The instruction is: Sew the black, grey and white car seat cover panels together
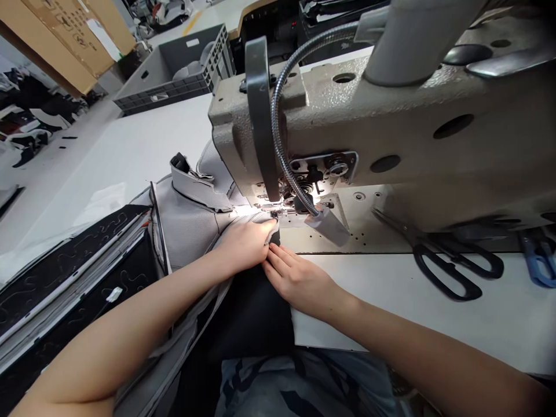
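Note:
A grey sewing machine (330,127) stands over the table, its lamp lighting the needle area. Just in front of the presser foot, my left hand (245,243) is closed on the edge of a grey fabric piece (186,226). My right hand (299,278) lies beside it, fingers together at the same edge and touching the black fabric (247,307) below. Whether the right fingers pinch the edge is hidden. The grey fabric runs left from the needle, with a folded strap-like band on top, and hangs toward my lap.
Black-handled scissors (447,260) lie on the right by the machine bed, near a blue-handled tool (538,260). A grey plastic crate (174,95) holding grey pieces stands at the back left, by a cardboard box (73,40). Black panels with wavy stitching (87,301) lie at left.

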### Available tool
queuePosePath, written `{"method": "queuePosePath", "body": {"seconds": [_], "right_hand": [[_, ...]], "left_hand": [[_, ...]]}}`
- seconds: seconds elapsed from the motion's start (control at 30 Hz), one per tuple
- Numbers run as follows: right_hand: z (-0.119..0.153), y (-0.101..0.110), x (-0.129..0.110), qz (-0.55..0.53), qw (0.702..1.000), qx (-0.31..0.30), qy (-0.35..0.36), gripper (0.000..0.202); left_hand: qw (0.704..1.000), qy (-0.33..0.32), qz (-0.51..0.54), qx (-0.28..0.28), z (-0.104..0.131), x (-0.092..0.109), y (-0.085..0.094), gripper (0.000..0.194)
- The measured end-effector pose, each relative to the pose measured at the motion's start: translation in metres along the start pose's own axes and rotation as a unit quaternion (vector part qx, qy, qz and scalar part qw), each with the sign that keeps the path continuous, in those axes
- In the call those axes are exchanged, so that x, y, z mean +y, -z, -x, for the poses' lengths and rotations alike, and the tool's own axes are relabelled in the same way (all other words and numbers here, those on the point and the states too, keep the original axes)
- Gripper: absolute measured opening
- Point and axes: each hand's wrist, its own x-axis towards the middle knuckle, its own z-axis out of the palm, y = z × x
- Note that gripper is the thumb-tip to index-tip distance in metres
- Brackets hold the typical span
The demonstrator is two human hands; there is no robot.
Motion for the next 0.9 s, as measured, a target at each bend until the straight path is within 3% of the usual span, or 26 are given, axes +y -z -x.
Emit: {"method": "queuePosePath", "body": {"seconds": [0.27, 0.5, 0.73, 0.9], "right_hand": [[0.004, 0.0, 0.0, -0.058, 0.998, 0.006, 0.011, 0.036], [0.004, -0.001, -0.006, -0.074, 0.997, -0.009, -0.015, 0.035], [0.005, -0.003, 0.003, -0.08, 0.994, -0.016, -0.074, 0.037], [0.01, 0.0, 0.009, -0.093, 0.996, -0.008, 0.004, 0.035]], "left_hand": [[0.995, -0.029, -0.097, 0.019, -0.006, 0.001, 0.007, 0.03], [0.987, -0.046, -0.152, -0.003, 0.0, 0.006, 0.011, 0.037], [0.978, -0.063, -0.18, -0.085, 0.001, 0.017, 0.025, 0.037], [0.967, -0.054, -0.2, -0.146, 0.006, 0.017, 0.034, 0.054]]}}
